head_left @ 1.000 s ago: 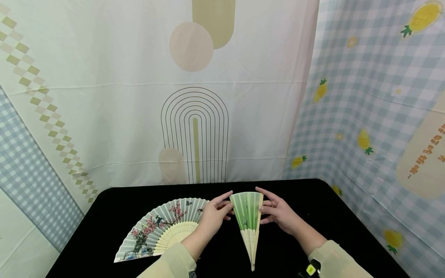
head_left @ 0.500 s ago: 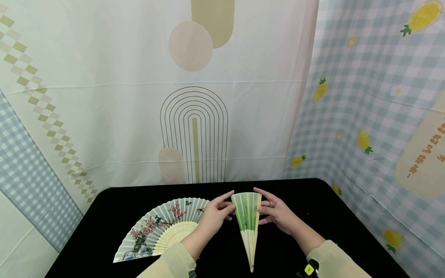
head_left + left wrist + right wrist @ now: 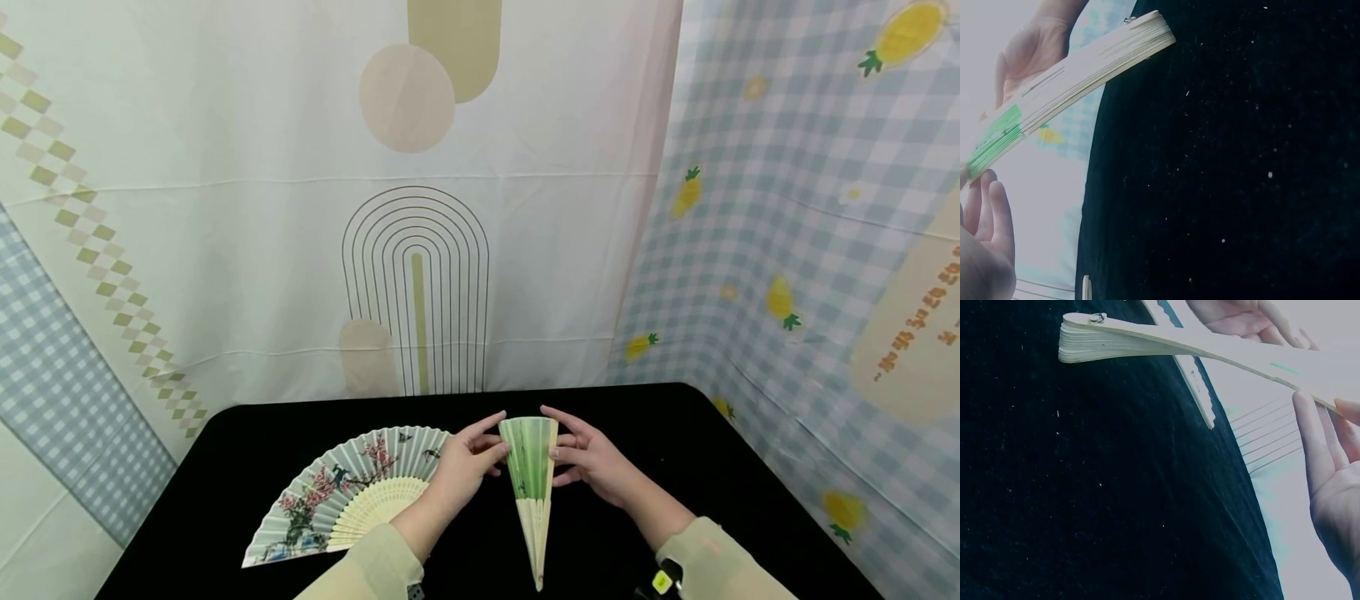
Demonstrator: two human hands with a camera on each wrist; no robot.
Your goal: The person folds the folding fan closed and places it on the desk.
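Observation:
A green paper fan with pale bamboo ribs is folded to a narrow wedge over the middle of the black table, pivot end toward me. My left hand pinches its left guard stick between thumb and fingers. On the other side, my right hand pinches the right guard. In the left wrist view the fan is seen edge-on as a stack of ribs, my left hand's fingers low on the left. The right wrist view shows the fan with my right hand's fingertips on its guard.
A second fan, spread out, pale blue with pink blossoms, lies flat on the table left of my left hand. Patterned curtains hang close behind and to the right of the table. Bare black tabletop lies right of my right hand.
The green fan has grown narrower as both hands pushed its guard sticks toward each other. The spread fan has not moved.

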